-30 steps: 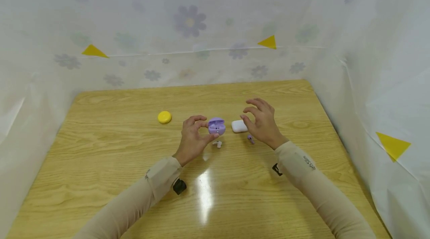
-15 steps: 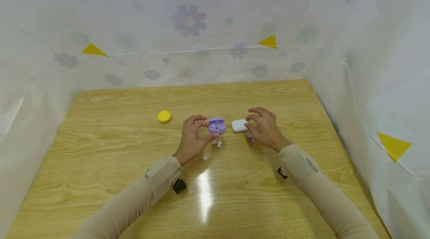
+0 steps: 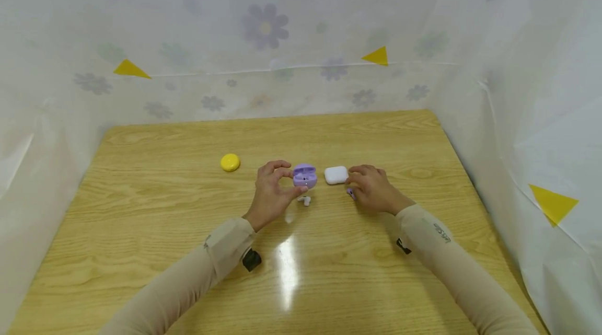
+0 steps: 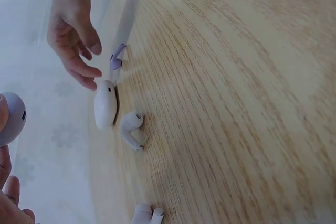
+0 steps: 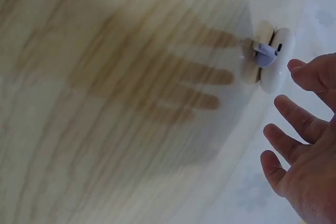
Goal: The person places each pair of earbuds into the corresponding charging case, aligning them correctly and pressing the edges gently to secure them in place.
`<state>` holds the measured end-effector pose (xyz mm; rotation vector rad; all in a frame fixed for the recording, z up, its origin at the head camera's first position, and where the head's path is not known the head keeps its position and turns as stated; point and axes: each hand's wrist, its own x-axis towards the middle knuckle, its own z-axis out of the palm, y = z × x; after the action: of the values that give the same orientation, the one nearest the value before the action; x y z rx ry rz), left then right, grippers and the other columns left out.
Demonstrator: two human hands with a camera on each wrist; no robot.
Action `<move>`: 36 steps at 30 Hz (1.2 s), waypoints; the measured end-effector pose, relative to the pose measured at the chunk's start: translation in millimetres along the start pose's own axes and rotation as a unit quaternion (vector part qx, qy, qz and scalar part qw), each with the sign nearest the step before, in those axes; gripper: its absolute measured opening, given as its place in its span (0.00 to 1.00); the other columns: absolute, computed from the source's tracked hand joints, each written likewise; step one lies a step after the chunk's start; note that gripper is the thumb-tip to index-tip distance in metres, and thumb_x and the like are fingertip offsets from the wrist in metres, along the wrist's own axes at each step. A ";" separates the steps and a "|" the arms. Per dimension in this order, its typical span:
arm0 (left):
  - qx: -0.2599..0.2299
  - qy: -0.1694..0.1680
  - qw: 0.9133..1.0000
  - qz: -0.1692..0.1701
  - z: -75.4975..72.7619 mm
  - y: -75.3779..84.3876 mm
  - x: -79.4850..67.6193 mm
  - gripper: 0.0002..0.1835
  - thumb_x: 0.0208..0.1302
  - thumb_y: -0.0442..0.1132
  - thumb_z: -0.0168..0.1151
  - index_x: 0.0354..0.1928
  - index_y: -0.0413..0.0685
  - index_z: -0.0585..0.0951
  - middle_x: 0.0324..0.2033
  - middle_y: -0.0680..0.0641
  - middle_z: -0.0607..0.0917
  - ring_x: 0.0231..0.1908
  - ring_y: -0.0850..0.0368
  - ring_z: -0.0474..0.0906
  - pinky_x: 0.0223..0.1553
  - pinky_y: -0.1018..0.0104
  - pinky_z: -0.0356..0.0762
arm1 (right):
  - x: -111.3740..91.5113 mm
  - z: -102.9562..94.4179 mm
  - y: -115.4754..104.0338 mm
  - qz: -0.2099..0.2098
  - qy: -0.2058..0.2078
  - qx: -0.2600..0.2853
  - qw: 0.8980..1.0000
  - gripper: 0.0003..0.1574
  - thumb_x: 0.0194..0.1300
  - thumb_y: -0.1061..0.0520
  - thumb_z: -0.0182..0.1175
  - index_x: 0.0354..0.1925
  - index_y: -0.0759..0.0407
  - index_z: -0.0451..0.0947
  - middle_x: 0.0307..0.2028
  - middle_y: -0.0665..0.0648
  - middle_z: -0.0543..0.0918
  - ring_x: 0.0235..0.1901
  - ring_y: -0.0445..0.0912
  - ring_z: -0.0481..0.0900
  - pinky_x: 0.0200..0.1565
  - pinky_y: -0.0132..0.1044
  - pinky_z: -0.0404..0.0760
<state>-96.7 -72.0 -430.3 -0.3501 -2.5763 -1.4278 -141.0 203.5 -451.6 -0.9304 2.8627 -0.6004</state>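
Note:
Between its thumb and fingers my left hand (image 3: 273, 196) holds a purple earbud case (image 3: 305, 182) with its lid raised. In the left wrist view the case (image 4: 12, 119) is clear of the table. My right hand (image 3: 376, 193) is low over the table, just right of a purple earbud (image 3: 350, 193). In the right wrist view that hand (image 5: 315, 140) has its fingers spread, with nothing between them. A white earbud case (image 3: 336, 175) lies behind the purple earbud. Two white earbuds lie on the wood in the left wrist view, one (image 4: 130, 128) nearer the white case.
A round yellow case (image 3: 230, 162) sits on the wooden table (image 3: 188, 272) left of my left hand. White sheeting (image 3: 197, 26) with flower prints and yellow tape triangles (image 3: 376, 56) surrounds the table at the back and sides.
My right hand has come down and toward me, from over the white case to beside the purple earbud. The left hand still holds the purple case in nearly the same place.

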 end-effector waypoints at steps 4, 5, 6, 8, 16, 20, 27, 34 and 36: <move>-0.003 0.000 1.000 -0.001 0.4 -0.5 0.0 0.15 0.49 0.40 0.75 0.33 0.38 0.81 0.53 0.37 0.77 0.59 0.40 0.64 0.61 0.42 0.59 | -2.2 2.3 3.4 0.007 -0.021 0.002 1.000 0.11 0.63 0.61 0.58 0.43 0.54 0.82 0.60 0.68 0.74 0.61 0.69 0.67 0.54 0.72 0.62; -0.004 0.000 1.000 -0.001 0.4 -0.5 -0.1 0.15 0.49 0.40 0.75 0.33 0.38 0.81 0.53 0.36 0.77 0.59 0.40 0.64 0.61 0.42 0.59 | -2.8 3.0 4.5 0.010 -0.028 0.006 1.000 0.12 0.63 0.61 0.57 0.43 0.54 0.82 0.61 0.68 0.73 0.62 0.69 0.66 0.55 0.73 0.61; -0.004 0.000 1.000 -0.002 0.5 -0.6 -0.2 0.15 0.49 0.41 0.75 0.33 0.38 0.81 0.53 0.36 0.77 0.59 0.40 0.64 0.61 0.42 0.59 | -3.4 3.7 5.5 0.013 -0.034 0.011 0.999 0.12 0.63 0.62 0.56 0.44 0.53 0.82 0.62 0.68 0.72 0.63 0.69 0.65 0.56 0.74 0.60; -0.004 0.000 1.000 -0.002 0.6 -0.8 -0.6 0.16 0.49 0.40 0.75 0.33 0.38 0.81 0.53 0.36 0.77 0.59 0.40 0.64 0.61 0.42 0.59 | -4.3 4.7 7.2 0.018 -0.044 0.020 0.999 0.14 0.62 0.62 0.56 0.45 0.53 0.82 0.63 0.68 0.71 0.64 0.69 0.64 0.56 0.75 0.58; -0.003 -0.008 1.000 -0.016 1.0 -1.2 -0.3 0.16 0.50 0.41 0.74 0.34 0.38 0.81 0.54 0.38 0.76 0.60 0.41 0.64 0.62 0.43 0.59 | -5.3 9.3 11.2 0.019 -0.051 0.037 0.998 0.13 0.63 0.61 0.57 0.45 0.53 0.81 0.64 0.69 0.69 0.65 0.69 0.61 0.57 0.76 0.55; -0.006 -0.007 1.000 -0.014 0.4 -1.0 0.5 0.16 0.50 0.41 0.74 0.35 0.38 0.81 0.54 0.37 0.76 0.60 0.41 0.63 0.62 0.43 0.59 | -4.9 11.3 12.1 0.020 -0.045 0.037 0.998 0.11 0.63 0.60 0.59 0.44 0.52 0.81 0.64 0.68 0.70 0.65 0.69 0.61 0.57 0.76 0.55; -0.007 -0.006 1.000 -0.017 0.2 -1.5 1.0 0.15 0.50 0.41 0.74 0.34 0.39 0.81 0.54 0.37 0.76 0.60 0.42 0.64 0.62 0.44 0.58 | -5.0 15.3 14.0 0.014 -0.030 0.035 0.999 0.08 0.63 0.58 0.61 0.42 0.53 0.82 0.62 0.67 0.72 0.64 0.68 0.63 0.57 0.74 0.57; -0.004 -0.008 1.000 -0.023 0.5 -3.4 1.0 0.16 0.51 0.42 0.74 0.35 0.39 0.81 0.54 0.38 0.76 0.61 0.42 0.63 0.63 0.44 0.58 | -5.1 17.2 13.5 0.006 -0.010 0.033 0.999 0.06 0.63 0.56 0.62 0.40 0.53 0.82 0.61 0.67 0.74 0.63 0.67 0.66 0.55 0.73 0.60; -0.006 -0.009 1.000 -0.025 0.5 -3.6 1.0 0.16 0.51 0.42 0.74 0.35 0.39 0.81 0.54 0.38 0.76 0.61 0.42 0.63 0.64 0.44 0.58 | -4.8 18.9 14.1 0.005 -0.008 0.034 0.999 0.05 0.63 0.56 0.62 0.39 0.52 0.82 0.61 0.67 0.74 0.63 0.66 0.66 0.56 0.73 0.60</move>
<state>-98.8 -73.2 -433.1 -0.3040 -2.6087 -1.4640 -141.3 210.2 -474.7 -0.9054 2.8116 -0.6823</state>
